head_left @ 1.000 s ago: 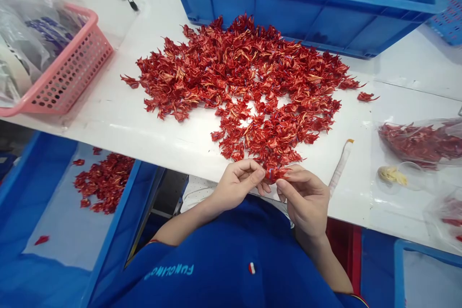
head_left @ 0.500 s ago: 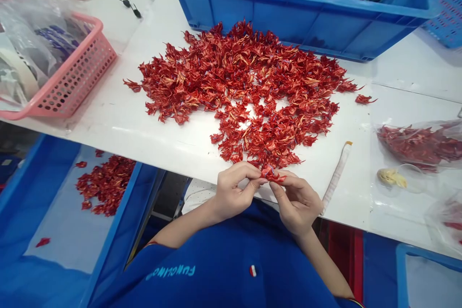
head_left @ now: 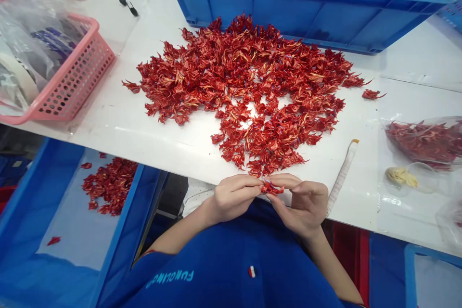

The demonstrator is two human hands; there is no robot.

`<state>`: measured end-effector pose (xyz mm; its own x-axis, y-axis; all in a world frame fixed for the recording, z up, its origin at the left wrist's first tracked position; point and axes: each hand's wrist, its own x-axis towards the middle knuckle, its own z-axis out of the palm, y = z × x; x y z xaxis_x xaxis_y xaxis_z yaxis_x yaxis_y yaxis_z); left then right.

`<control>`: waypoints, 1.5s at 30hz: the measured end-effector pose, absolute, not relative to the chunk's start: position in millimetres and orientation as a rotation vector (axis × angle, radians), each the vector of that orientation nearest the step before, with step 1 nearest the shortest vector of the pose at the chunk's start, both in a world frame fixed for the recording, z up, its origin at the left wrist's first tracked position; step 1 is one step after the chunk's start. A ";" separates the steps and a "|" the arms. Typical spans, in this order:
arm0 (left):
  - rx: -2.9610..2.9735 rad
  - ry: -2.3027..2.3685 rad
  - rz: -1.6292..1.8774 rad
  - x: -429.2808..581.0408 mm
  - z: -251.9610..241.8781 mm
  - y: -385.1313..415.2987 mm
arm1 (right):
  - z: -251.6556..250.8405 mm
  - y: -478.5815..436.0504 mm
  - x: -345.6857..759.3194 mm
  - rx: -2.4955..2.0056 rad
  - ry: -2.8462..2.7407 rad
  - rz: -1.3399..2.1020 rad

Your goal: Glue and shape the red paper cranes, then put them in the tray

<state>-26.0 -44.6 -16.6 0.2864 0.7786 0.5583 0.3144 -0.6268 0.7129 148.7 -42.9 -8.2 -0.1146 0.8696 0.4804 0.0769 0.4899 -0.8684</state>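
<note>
A small red folded ribbon piece is pinched between my left hand and my right hand, just over the near edge of the white table. Both hands have their fingers closed on it. Right behind them spreads a big heap of the same red folded pieces. My blue shirt fills the bottom of the view.
A blue crate of dark green pieces stands at the back. A pink basket with plastic bags sits at the left. Bags of red pieces and a white strip lie right. Below left, a blue bin holds more red pieces.
My hands have dropped slightly toward my body while working the red piece between the fingers. The view has shifted a little.
</note>
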 end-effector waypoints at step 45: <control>0.948 0.999 0.911 -5.5 13.6 -31.5 | 15.4 -31.7 165.8 -1.190 -1.159 1.454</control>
